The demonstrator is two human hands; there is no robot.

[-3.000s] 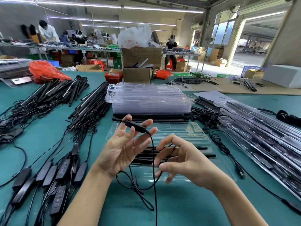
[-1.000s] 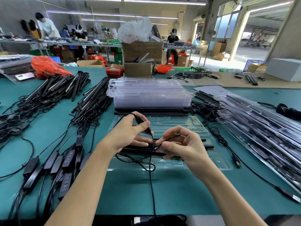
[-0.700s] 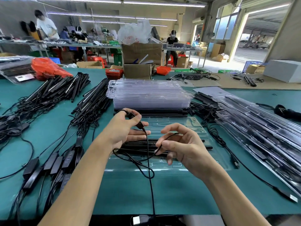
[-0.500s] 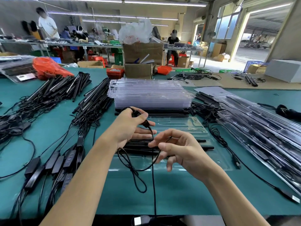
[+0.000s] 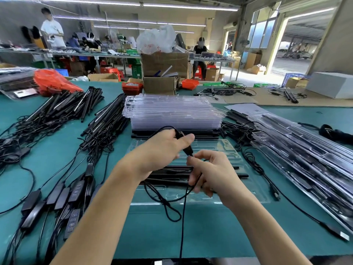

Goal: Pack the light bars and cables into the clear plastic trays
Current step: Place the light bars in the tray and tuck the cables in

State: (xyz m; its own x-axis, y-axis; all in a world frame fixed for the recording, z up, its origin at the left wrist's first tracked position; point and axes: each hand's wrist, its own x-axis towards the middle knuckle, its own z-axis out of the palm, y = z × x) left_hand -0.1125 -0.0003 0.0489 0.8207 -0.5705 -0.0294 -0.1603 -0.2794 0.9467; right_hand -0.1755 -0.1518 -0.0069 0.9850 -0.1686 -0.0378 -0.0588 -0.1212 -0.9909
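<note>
Here the cable [image 5: 183, 199] ran between both hands above the clear tray [image 5: 236, 196]: left hand [image 5: 162, 150] fingers gripped its inline plug, right hand [image 5: 208, 173] fingers pinched the cord just nearer.

Left hand [image 5: 162, 150] pinching, right hand [image 5: 212, 173] curled, fingertips nearly touching.

Glossy clear plastic trays [image 5: 172, 111] on matt teal tabletop [image 5: 210, 226].

Bright ceiling tubes [image 5: 133, 4]; doorway [image 5: 298, 54] glare; edges bowed, softly blurred.
</note>
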